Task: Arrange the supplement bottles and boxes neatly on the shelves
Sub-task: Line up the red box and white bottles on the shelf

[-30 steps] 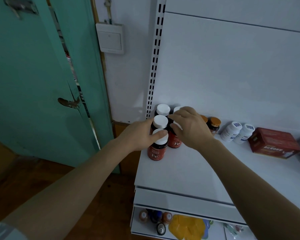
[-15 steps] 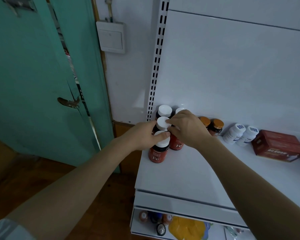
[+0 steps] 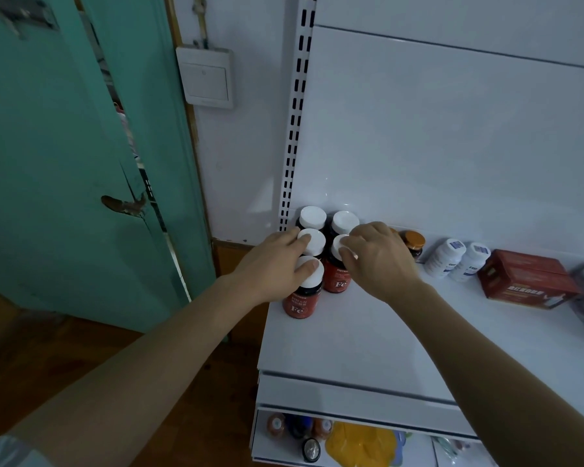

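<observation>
Teal door (image 3: 64, 156) filling the left, cracked near its latch; white wall switch (image 3: 205, 77) beside it. White shelf (image 3: 368, 332) with slotted upright (image 3: 295, 112) and plain back panel taking up the right.

On the shelf's far right, a red box (image 3: 523, 279) lying flat, just beside two white bottles (image 3: 457, 261) tipped on their sides. Left of those, an amber bottle with orange cap (image 3: 413, 243), upright against the back panel.

At the shelf's left rear corner, a cluster of five red Fe bottles (image 3: 317, 257) with white caps — three in the left column, two in the right, all upright and touching.

Left hand (image 3: 273, 266) curled round the left column from the side: thumb laid on the cap of the nearest Fe bottle (image 3: 300, 298), fingertips on the cap behind it. Right hand (image 3: 378, 259) arched over the right column, fingers bent and pinching the cap of the front right bottle (image 3: 338, 278).

Below, a lower shelf — small bottles (image 3: 297, 426) and a yellow packet (image 3: 361, 444), too dim to read.
</observation>
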Demonstrator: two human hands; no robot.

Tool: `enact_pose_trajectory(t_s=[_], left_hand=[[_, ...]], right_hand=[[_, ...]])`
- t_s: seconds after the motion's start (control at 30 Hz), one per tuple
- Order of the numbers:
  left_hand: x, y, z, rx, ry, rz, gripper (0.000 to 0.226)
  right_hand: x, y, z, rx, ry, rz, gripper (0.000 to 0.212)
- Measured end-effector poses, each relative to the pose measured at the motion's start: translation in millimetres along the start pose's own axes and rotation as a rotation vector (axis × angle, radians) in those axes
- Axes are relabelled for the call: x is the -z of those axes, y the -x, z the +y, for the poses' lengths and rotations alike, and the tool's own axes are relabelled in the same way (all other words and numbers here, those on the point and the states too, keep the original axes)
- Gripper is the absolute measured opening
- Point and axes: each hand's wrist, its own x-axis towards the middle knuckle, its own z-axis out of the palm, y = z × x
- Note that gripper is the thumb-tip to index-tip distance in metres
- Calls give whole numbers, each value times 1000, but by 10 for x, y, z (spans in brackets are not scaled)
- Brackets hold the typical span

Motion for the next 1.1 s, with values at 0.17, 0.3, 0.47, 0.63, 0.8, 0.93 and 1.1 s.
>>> enact_pose_trajectory(t_s=[0.17, 0.3, 0.47, 0.63, 0.8, 0.93, 1.1], left_hand=[[61, -16, 22, -1, 3, -28, 67], [124, -90, 182, -57, 15, 55, 66], [160, -300, 558, -183, -30, 193, 49], [29, -582, 1009, -240, -23, 161, 52], [-215, -916, 1230, -200, -233, 85, 53], [-388, -1124, 1332, -129, -372, 59, 46], [-518, -1246, 1391, -71, -456, 28, 37]], right_hand=[[14, 14, -28, -23, 8, -33, 33], [60, 174, 60, -74, -4, -35, 33], [190, 458, 415, -202, 15, 1, 26], [257, 568, 862, -268, 35, -41, 31], [129, 472, 1228, -200, 18, -87, 38], [-27, 335, 1517, -107, 61, -141, 40], [-192, 264, 1708, -11, 11, -171, 44]])
